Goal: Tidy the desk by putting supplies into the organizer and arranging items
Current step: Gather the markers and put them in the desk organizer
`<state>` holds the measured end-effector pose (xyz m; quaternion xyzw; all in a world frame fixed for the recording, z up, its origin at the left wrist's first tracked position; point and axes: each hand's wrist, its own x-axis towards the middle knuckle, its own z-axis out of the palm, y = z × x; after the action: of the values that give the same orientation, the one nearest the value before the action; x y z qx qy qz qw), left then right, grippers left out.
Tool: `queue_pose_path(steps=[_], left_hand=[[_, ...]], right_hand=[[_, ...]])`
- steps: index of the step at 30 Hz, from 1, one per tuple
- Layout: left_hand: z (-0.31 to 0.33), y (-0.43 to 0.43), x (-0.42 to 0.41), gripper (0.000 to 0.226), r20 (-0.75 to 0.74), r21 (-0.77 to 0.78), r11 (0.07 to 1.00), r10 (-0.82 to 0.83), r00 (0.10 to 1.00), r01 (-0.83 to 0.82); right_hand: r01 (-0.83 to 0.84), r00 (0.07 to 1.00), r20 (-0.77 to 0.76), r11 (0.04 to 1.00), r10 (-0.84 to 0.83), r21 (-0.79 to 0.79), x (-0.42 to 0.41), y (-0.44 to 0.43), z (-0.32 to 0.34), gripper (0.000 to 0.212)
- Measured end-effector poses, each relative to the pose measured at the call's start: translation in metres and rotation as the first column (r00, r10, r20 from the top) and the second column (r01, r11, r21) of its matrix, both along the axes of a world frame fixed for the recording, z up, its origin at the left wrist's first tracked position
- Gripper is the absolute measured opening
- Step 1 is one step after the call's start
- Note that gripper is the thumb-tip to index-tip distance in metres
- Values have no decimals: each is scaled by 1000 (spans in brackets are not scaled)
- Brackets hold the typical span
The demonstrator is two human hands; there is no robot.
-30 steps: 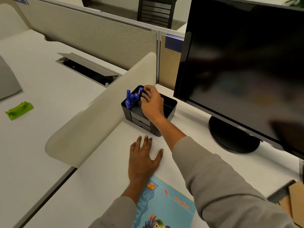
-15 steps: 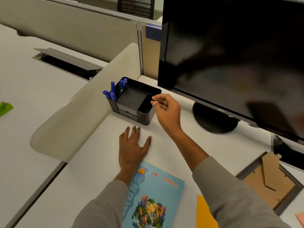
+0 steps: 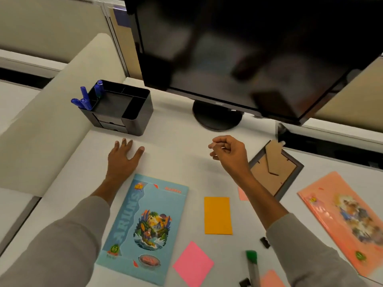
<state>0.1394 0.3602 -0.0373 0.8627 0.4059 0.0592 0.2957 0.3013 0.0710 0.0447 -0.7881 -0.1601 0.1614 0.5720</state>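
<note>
A black desk organizer (image 3: 135, 119) stands at the back left of the white desk, with several blue pens (image 3: 85, 98) upright in its left compartment. My left hand (image 3: 124, 157) lies flat on the desk just in front of it, fingers straight. My right hand (image 3: 229, 151) hovers over the desk middle, right of the organizer, fingers loosely curled and holding nothing. Loose supplies lie nearer me: an orange sticky pad (image 3: 217, 215), a pink sticky pad (image 3: 192, 264), a green-capped marker (image 3: 252, 266) and two black binder clips (image 3: 264, 242).
A blue illustrated notebook (image 3: 145, 222) lies under my left forearm. A pink notebook (image 3: 344, 220) and a face-down photo frame (image 3: 275, 172) lie at the right. A black monitor (image 3: 238, 48) on a round stand (image 3: 216, 118) overhangs the back. A beige divider (image 3: 47, 125) borders the left.
My right hand left the organizer's pen compartment and drew back to the right over the desk, empty. The view swung right and down. My left hand stayed flat.
</note>
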Motion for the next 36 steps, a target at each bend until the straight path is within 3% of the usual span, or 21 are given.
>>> queue_pose_path(steps=[3,6,10,18,22,30,36], left_hand=[[9,-12,9,68,-29,-48,998,27,999,-28],[18,-47,17,64,83,-36,999,10,997,-7],[32,-123,24,48,241,21,991,-130,962,129],[70,-243,24,40,336,55,939,-338,879,339],[67,-275,12,35,357,-19,916,-368,859,401],[56,-335,-32,33,224,-119,859,-465,856,498],[38,-369,-60,44,77,-184,894,-401,913,408]], right_hand=[[36,998,-47,999,-37,-22,-8,-38,-2,17],[74,993,-91,997,-75,-16,-19,-72,-5,16],[126,984,-130,992,-125,-1,-35,-106,-7,15],[191,971,-152,981,-187,13,-68,-167,-1,9],[241,959,-152,970,-240,-12,-90,-198,-3,7],[275,948,-135,955,-288,-110,-134,-244,-20,6],[233,965,-78,954,-251,-191,-171,-252,-34,9]])
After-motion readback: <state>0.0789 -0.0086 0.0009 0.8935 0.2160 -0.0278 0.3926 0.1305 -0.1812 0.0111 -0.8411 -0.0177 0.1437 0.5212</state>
